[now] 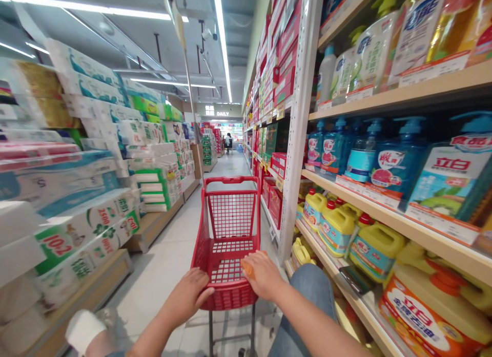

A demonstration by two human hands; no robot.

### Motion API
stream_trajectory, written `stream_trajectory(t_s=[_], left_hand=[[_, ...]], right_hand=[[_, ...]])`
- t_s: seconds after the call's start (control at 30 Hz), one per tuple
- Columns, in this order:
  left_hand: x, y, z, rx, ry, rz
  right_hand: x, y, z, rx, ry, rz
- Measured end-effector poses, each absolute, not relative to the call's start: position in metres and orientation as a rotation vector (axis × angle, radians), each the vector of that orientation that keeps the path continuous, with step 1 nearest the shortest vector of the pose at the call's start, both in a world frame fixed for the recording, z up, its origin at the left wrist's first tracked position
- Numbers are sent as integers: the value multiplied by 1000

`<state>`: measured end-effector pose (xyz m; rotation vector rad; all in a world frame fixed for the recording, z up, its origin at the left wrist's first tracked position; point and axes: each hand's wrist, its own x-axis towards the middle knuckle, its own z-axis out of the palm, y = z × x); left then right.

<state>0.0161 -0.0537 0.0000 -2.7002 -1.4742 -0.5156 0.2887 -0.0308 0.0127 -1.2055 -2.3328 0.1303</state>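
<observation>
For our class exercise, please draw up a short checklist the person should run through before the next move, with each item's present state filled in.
1. Left hand on the near left corner of the red cart: ok.
2. Right hand at the cart's near right corner: ok.
3. Orange item at the right hand's fingers identified: cannot tell; mostly covered.
4. Floor visible in the aisle beyond the cart: ok.
5. Cart apart from the white shelf post: ok; floor shows between them.
6. Wheels pointing straight ahead: cannot tell; barely in view.
</observation>
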Motion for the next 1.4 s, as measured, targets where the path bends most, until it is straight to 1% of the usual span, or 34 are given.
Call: stream_trajectory(t_s=[0.13, 0.23, 0.3, 0.4, 0.47, 0.57, 0.7, 0.77, 0.83, 0.97, 1.07, 1.2, 1.27, 1.4], left_hand=[[26, -51, -8, -2595, -1448, -544], [47, -52, -12, -2520, -1502, -506], [53, -53, -8, -2565, -1479, -469], [50, -55, 4, -2692, -1334, -448], [47, -55, 10, -2711, -1242, -502], [58, -55, 9, -2675, -1223, -566], [81, -52, 1, -2652, -1258, -565], [82, -47, 1, -2683, -1231, -570], [73, -38, 5, -2689, -1220, -591], [57, -23, 11, -2625, -1285, -629], [67, -21, 8, -2594, -1345, -645], [77, -19, 6, -2574, -1385, -657], [69, -14, 11, -2544, -1422, -645], [46, -4, 22, -2388, -1581, -581]], right_hand=[[282, -24, 6, -1388, -2223, 83], [271, -34, -2, -1364, -2213, 116], [273, -39, -4, -1301, -2237, 131], [292, -32, 2, -1361, -2239, 109], [305, -20, 6, -1435, -2213, 68], [308, -9, 6, -1509, -2130, 36], [286, -24, -2, -1389, -2125, 115], [281, -32, -3, -1291, -2166, 158], [285, -32, 0, -1291, -2182, 186], [298, -16, 8, -1419, -2131, 157], [289, -16, 6, -1472, -2082, 140], [276, -35, 0, -1348, -2140, 179], [282, -37, 3, -1333, -2149, 194], [296, -22, 12, -1479, -2096, 160]])
